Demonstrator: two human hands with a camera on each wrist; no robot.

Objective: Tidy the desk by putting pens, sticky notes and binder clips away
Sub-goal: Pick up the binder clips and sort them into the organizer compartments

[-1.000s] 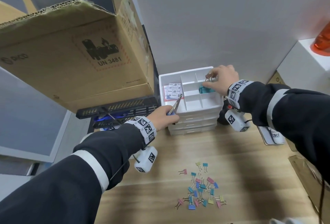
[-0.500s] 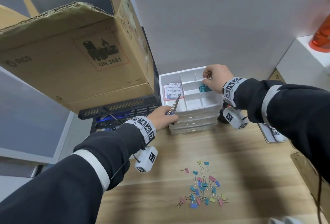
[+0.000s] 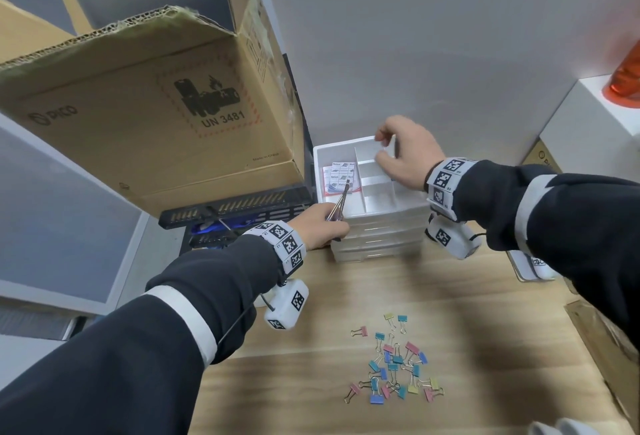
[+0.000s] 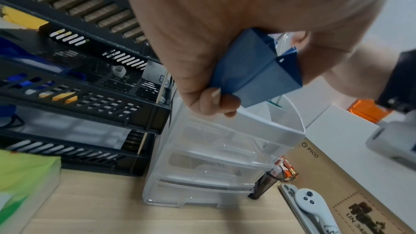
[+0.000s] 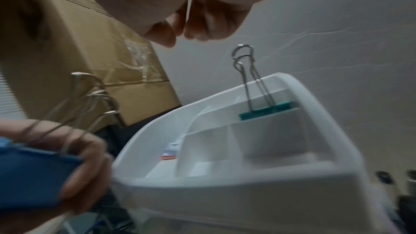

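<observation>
A white compartment organizer (image 3: 372, 204) tops a clear drawer unit (image 4: 209, 157). A teal binder clip (image 5: 265, 111) stands upright in its back right compartment, handles up. My right hand (image 3: 394, 150) hovers just above that clip, fingers loosely curled and holding nothing; it hides the clip in the head view. At the organizer's front left corner my left hand (image 3: 327, 226) grips large blue binder clips (image 4: 254, 70), whose silver handles stick up. Sticky notes (image 3: 341, 176) lie in the left compartment. Several small coloured binder clips (image 3: 394, 365) are scattered on the wooden desk.
A big cardboard box (image 3: 156, 116) overhangs black stacked letter trays (image 3: 235, 209) left of the organizer. A phone and a white controller (image 3: 530, 265) lie to the right, near another carton (image 3: 602, 337). An orange object (image 3: 627, 81) sits on a white ledge.
My right hand has let go of the teal binder clip and shifted slightly left over the organizer. The left hand has stayed put with the blue clips.
</observation>
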